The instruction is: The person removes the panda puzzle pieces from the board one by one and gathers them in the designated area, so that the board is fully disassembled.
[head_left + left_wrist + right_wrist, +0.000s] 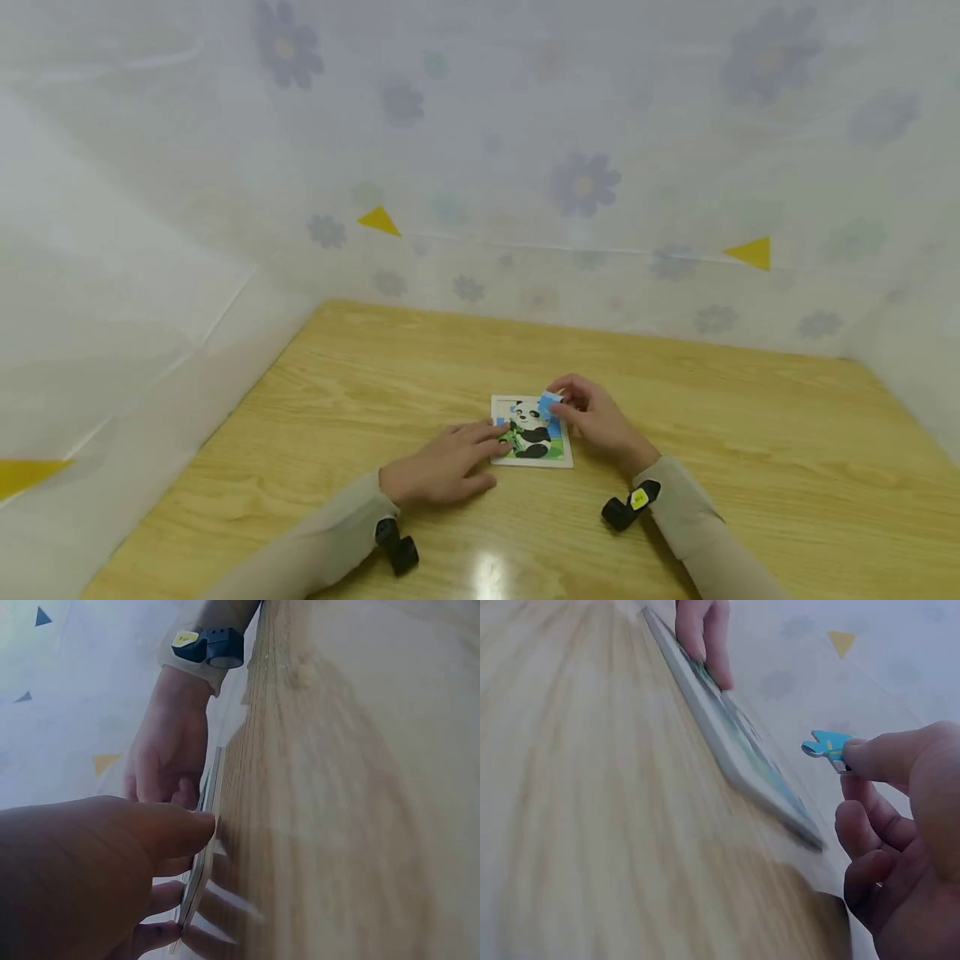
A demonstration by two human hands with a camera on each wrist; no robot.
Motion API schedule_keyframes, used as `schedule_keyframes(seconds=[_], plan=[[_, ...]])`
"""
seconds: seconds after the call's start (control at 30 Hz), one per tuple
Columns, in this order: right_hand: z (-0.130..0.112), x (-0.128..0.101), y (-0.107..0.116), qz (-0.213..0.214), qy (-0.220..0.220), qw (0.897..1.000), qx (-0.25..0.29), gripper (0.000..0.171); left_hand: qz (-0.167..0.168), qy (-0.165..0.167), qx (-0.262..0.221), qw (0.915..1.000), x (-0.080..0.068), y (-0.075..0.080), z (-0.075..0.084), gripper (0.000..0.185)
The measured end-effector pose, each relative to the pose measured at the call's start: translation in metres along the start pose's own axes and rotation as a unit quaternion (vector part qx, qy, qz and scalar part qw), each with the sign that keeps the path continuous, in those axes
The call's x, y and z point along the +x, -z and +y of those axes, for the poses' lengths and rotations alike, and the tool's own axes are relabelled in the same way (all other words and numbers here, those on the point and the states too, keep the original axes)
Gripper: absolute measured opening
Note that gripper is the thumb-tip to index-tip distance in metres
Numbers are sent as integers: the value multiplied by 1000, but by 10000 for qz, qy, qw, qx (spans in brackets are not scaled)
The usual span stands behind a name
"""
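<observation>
Blue jigsaw piece (829,742), judged light, stiff and best held by its edges, was pinched between thumb and fingertips of the right hand (602,423), just over the panda puzzle board (534,464), where the left hand (448,462) rested spread fingers.

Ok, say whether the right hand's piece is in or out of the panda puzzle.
Out. The right hand pinches the blue piece; the right wrist view shows it apart from the puzzle.
</observation>
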State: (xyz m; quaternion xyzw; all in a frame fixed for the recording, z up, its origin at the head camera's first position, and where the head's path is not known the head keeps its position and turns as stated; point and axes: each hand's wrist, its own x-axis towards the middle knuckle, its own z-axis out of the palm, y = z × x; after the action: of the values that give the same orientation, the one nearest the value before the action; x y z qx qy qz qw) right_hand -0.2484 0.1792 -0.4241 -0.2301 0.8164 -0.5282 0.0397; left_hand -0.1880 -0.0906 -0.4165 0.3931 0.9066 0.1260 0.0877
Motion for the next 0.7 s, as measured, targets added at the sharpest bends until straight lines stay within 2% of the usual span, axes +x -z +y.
schedule_keyframes(seconds=[0.17,0.33,0.53,0.7], plan=[[-6,-15,13,387,103,9987,-301,19,-45,1,42,10000,-2,0,1,48],[27,-19,27,649,281,9952,-674,20,0,-17,93,10000,-3,3,3,48],[41,-31,46,1105,284,9831,-1433,17,-6,-94,58,9999,-1,6,6,48],[42,-31,50,1242,148,9745,-1861,17,-43,-6,130,9999,-1,7,2,47]])
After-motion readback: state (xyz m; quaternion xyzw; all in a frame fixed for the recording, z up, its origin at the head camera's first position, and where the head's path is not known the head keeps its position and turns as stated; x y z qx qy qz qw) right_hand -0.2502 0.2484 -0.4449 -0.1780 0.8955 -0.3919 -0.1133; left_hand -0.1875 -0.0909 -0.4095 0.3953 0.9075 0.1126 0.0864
